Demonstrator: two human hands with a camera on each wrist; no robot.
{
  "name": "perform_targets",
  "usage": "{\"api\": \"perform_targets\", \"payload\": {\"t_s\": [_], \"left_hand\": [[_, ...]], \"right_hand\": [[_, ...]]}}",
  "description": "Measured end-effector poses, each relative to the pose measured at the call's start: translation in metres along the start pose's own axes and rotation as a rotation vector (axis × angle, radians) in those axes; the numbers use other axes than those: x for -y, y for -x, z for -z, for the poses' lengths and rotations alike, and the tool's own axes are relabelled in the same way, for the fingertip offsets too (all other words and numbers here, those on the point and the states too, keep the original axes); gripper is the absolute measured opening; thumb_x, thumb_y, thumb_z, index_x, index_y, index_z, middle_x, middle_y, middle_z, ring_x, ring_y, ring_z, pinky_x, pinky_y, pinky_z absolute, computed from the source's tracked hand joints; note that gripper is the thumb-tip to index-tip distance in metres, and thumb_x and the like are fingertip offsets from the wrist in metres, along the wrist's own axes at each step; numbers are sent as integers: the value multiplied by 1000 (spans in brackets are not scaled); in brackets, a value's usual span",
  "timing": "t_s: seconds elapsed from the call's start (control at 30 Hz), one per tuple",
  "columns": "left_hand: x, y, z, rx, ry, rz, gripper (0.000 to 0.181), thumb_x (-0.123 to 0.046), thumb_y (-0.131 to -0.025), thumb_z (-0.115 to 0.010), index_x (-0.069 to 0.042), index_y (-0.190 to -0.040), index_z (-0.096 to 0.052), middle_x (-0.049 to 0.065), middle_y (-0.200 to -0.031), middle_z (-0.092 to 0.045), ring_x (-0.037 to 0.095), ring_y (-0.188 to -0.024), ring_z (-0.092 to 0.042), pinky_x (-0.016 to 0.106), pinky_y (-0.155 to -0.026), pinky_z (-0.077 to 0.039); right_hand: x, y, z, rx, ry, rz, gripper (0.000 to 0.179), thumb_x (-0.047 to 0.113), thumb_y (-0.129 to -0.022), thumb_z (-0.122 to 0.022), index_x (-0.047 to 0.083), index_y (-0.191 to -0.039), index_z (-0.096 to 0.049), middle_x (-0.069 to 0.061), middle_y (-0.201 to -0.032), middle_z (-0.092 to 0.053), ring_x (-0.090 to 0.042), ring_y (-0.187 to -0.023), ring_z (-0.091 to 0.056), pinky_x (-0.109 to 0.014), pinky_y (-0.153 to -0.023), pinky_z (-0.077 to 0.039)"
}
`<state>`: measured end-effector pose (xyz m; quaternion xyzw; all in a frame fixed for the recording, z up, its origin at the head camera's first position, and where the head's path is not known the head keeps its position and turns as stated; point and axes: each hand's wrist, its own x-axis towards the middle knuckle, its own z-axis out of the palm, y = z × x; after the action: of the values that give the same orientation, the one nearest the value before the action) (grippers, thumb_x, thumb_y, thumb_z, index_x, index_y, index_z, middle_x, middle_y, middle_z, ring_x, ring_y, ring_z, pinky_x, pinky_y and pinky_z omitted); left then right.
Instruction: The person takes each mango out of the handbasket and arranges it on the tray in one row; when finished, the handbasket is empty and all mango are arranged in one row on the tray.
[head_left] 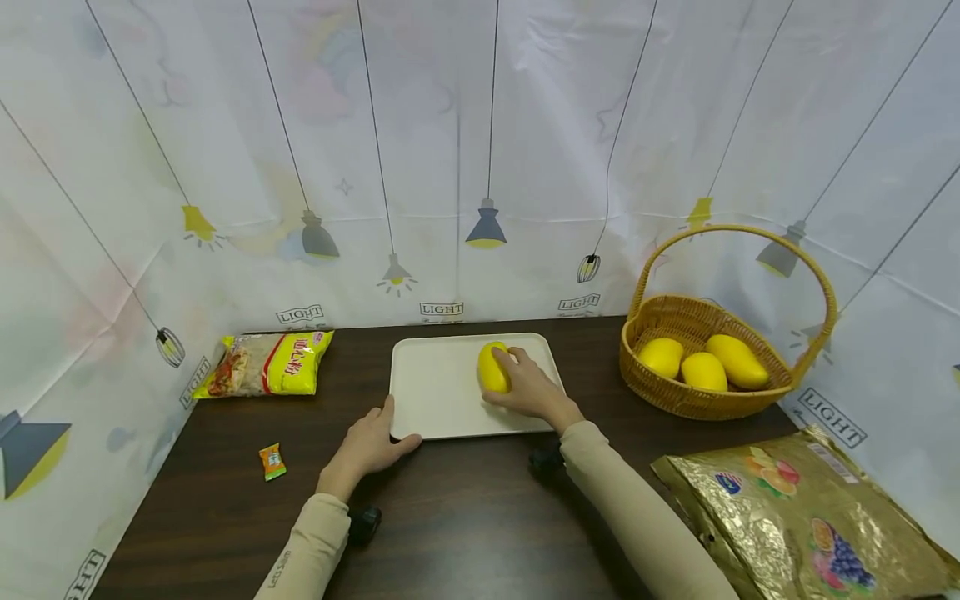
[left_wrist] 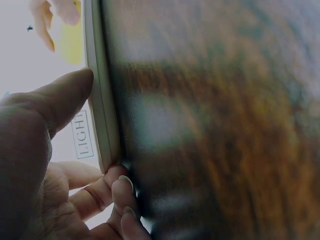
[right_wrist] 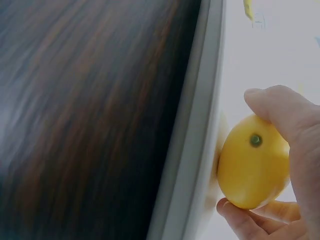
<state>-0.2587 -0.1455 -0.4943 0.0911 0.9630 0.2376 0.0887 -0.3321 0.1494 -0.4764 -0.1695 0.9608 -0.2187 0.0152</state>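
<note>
My right hand (head_left: pixel 534 390) grips a yellow mango (head_left: pixel 492 368) over the right half of a cream rectangular tray (head_left: pixel 435 387). In the right wrist view, thumb and fingers clasp the mango (right_wrist: pixel 247 170) from opposite sides, its green stem spot facing the camera. It appears to touch the tray surface. My left hand (head_left: pixel 367 443) holds the tray's near left corner. Its thumb lies against the front rim (left_wrist: pixel 103 100) and its other fingers bend at the left side, as the left wrist view shows.
A wicker basket (head_left: pixel 693 406) with a tall handle stands right, holding several yellow mangoes (head_left: pixel 735 360). A large gold bag (head_left: pixel 810 508) lies at front right. On the left are a yellow food packet (head_left: pixel 270 364) and a small orange-green wrapped candy (head_left: pixel 272 462). A patterned curtain (head_left: pixel 450 167) encloses the dark table (head_left: pixel 450 517).
</note>
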Motion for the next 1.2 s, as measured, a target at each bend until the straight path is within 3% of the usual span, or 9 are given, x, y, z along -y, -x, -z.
{"api": "perform_targets", "payload": {"t_s": [0.5, 0.77, 0.97, 1.2], "left_hand": [[2, 1, -2, 11, 14, 36, 94, -51, -95, -64, 4, -158, -21, 30, -151, -44, 44, -133, -51, 56, -112, -40], [0, -1, -2, -13, 21, 22, 92, -49, -95, -64, 4, -157, -24, 30, -148, -46, 43, -129, -53, 55, -111, -42], [-1, -2, -5, -20, 12, 12, 92, -51, -94, -64, 5, -157, -25, 30, -147, -47, 44, -129, -54, 55, -109, -42], [3, -2, -5, -33, 16, 14, 92, -51, -94, -64, 5, -157, -25, 30, -147, -48, 45, -128, -54, 57, -109, -43]], "right_hand": [[39, -23, -21, 59, -5, 49, 85, 51, -87, -72, 20, -156, -34, -23, -154, -37, -37, -122, -56, -50, -101, -50], [55, -34, -26, 74, 11, 74, 76, 45, -92, -58, 18, -157, -31, -24, -153, -38, -30, -105, -57, -46, -92, -51], [62, -41, -30, 83, 19, 70, 75, 44, -93, -57, 18, -157, -31, -23, -154, -37, -28, -101, -56, -43, -89, -51], [78, -54, -39, 84, 50, 123, 74, 44, -95, -58, 17, -158, -30, -24, -155, -34, -31, -108, -58, -46, -94, -52]]}}
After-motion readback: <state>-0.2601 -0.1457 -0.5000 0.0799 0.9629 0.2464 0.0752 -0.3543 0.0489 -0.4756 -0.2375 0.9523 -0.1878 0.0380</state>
